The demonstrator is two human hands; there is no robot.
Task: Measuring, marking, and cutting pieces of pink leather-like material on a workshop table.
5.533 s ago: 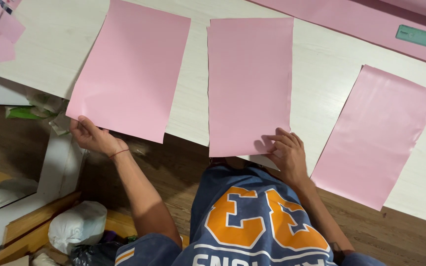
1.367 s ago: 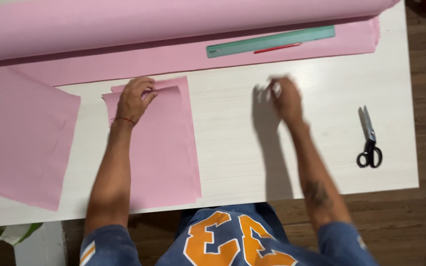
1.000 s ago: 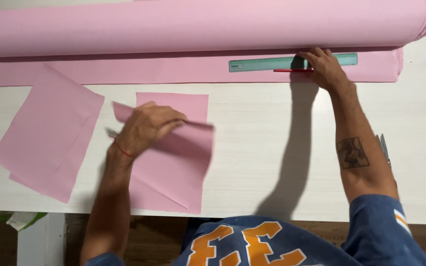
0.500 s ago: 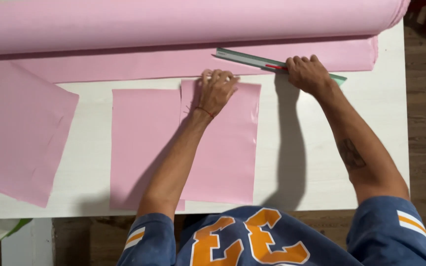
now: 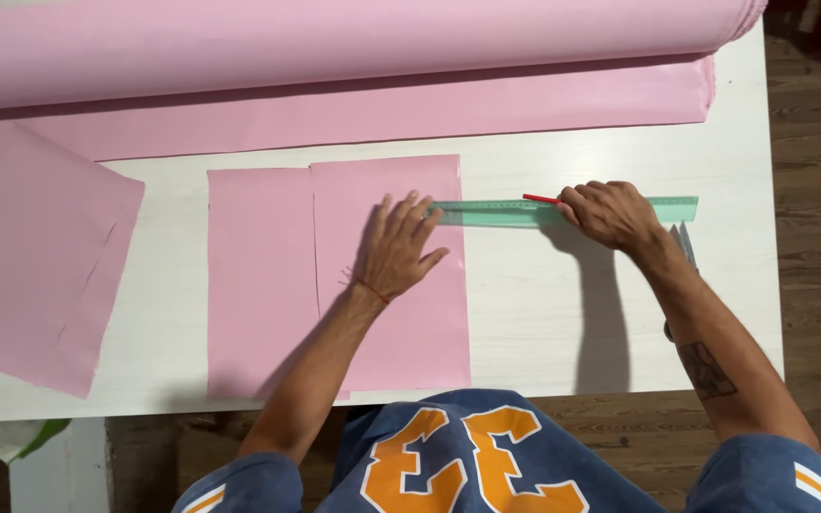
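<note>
The left hand [image 5: 399,249] is spread flat, fingers splayed, on a pink sheet [image 5: 390,275] on the table [image 5: 563,313]. A green ruler [image 5: 563,210] and red pencil [image 5: 541,199] are gripped by the curled right hand [image 5: 610,214].

A home craft or sewing workroom, by the look of it: a white cutting table [image 5: 620,323] on wood-plank flooring [image 5: 814,171] (dark brown), bearing a large pink fabric roll [image 5: 334,43], cut pink sheets [image 5: 387,275] and a green ruler [image 5: 525,211].

left hand [image 5: 399,249] flat on pink sheet [image 5: 387,275], right hand [image 5: 610,214] gripping green ruler [image 5: 505,211] and red pencil [image 5: 541,199] right of sheet, pink roll [image 5: 334,47] beyond
</note>
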